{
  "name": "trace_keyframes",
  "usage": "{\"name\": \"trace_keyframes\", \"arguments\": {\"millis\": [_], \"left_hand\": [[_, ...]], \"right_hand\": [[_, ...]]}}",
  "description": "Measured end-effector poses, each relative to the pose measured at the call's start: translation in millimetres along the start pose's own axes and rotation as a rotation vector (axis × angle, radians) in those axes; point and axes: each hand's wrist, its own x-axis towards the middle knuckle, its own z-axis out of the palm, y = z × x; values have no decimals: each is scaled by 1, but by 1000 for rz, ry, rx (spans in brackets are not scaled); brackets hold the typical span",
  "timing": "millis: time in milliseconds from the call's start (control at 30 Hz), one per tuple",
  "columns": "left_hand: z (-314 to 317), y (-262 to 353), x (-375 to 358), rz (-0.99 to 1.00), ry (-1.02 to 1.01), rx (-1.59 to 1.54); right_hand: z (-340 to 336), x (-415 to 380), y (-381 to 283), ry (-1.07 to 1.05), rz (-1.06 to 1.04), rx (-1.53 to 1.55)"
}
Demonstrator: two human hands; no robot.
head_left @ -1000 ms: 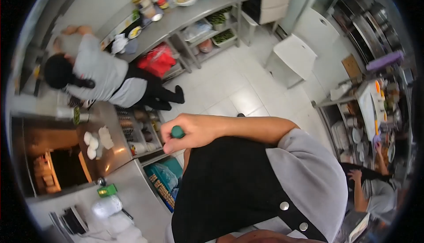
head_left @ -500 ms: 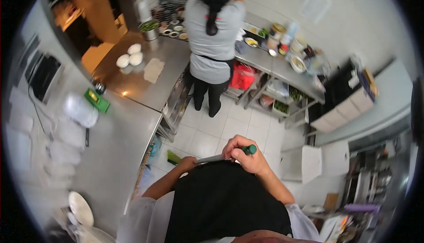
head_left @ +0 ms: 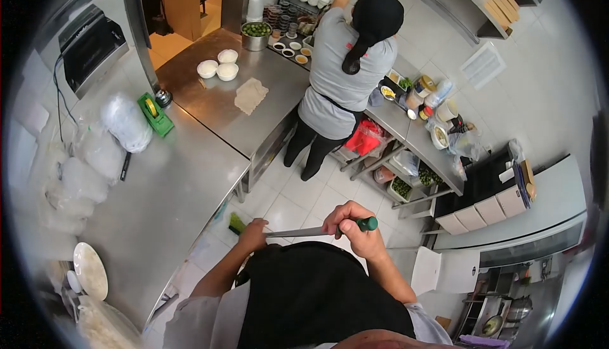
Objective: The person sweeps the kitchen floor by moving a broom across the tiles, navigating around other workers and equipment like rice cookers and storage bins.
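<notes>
A broom with a grey handle (head_left: 294,233) is held across the front of my black apron. My right hand (head_left: 356,225) wraps around the upper handle, just below its green end cap. Lower on the same handle, my left hand (head_left: 254,235) is closed around it. Green bristles (head_left: 236,223) show just beyond the left hand, above the white tiled floor (head_left: 279,203). The lower part of the broom is partly hidden behind my left hand and forearm.
A steel counter (head_left: 171,190) runs along my left, with plastic bags (head_left: 127,122), a green tape dispenser (head_left: 155,115) and white bowls (head_left: 227,72). Ahead, a co-worker (head_left: 349,82) stands at the back counter, reaching to the wall. A white chair (head_left: 444,269) is at right.
The view has turned, so the counters and co-worker sit further right. The co-worker now stretches an arm up to the wall. Both my hands keep hold of the broom.
</notes>
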Motion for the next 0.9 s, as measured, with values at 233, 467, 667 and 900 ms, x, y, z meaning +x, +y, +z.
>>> {"name": "trace_keyframes", "arguments": {"millis": [233,467,667,900], "left_hand": [[-123,-16,11,-68,617,135],[-146,-20,8,-161,505,484],[-146,-23,10,-163,485,528],[-145,-20,13,-194,504,574]], "right_hand": [[7,15,0,55,-46,-24],[18,23,-3,69,-46,16],[18,38,0,17,-83,-41],[27,70,-3,-85,-42,34]]}}
